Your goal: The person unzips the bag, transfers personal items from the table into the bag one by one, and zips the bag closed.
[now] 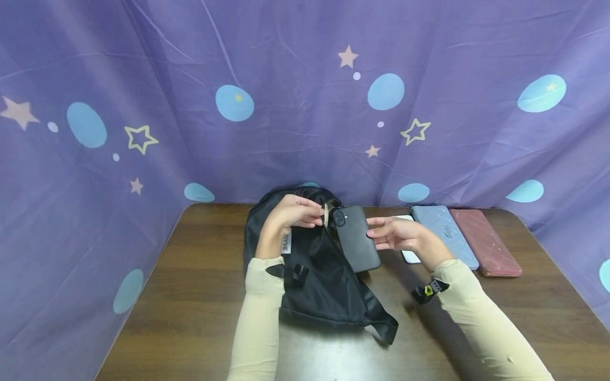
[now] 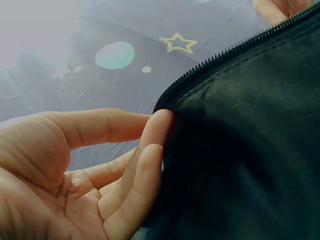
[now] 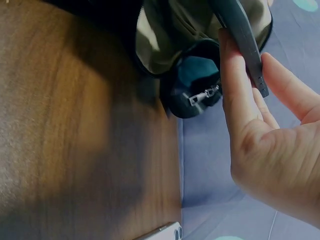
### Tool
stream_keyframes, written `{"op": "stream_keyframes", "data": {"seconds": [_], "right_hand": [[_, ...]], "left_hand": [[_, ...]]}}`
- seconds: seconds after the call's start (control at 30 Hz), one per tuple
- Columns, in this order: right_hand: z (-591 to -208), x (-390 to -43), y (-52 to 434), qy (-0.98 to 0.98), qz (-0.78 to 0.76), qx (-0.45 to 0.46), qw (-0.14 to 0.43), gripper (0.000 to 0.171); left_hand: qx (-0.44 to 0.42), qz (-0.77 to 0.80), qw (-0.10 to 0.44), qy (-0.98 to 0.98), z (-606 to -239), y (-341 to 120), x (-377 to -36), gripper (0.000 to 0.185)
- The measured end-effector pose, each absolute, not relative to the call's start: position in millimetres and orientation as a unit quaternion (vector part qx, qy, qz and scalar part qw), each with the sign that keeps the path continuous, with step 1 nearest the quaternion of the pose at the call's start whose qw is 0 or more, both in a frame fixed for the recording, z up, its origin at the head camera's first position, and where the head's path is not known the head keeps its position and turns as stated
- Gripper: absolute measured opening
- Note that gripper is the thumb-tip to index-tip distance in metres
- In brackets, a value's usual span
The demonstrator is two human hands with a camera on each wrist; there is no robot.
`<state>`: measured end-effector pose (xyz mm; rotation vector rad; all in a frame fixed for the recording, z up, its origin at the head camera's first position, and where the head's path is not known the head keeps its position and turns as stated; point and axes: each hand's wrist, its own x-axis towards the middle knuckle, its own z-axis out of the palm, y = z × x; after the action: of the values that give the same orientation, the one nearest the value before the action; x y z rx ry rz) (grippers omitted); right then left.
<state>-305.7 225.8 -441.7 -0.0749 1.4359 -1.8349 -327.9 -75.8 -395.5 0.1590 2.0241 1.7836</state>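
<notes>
A black bag [image 1: 314,280] with a zip and a strap lies on the table, its mouth unzipped and a light lining showing in the right wrist view. My left hand [image 1: 296,211] pinches the zipped edge of the opening between thumb and fingers; the left wrist view shows the zip teeth [image 2: 220,55] running up from that grip. In my right hand [image 1: 397,235] is a black smartphone [image 1: 357,241], pinched by one edge, its camera side facing up. The phone is at the bag's opening. A metal zip pull [image 3: 200,96] hangs near the opening.
To the right lie a white phone [image 1: 411,256], partly hidden by my right hand, a blue quilted wallet [image 1: 443,233] and a pink one [image 1: 486,243]. A purple patterned curtain [image 1: 305,143] stands behind the wooden table [image 1: 190,307].
</notes>
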Motion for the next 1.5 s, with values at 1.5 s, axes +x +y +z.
{"op": "stream_keyframes", "data": {"seconds": [1.5], "right_hand": [[-458, -309, 157, 0.623, -0.680, 0.026, 0.385, 0.047]], "left_hand": [[0.056, 0.632, 0.222, 0.740, -394, -81, -326, 0.028]]}}
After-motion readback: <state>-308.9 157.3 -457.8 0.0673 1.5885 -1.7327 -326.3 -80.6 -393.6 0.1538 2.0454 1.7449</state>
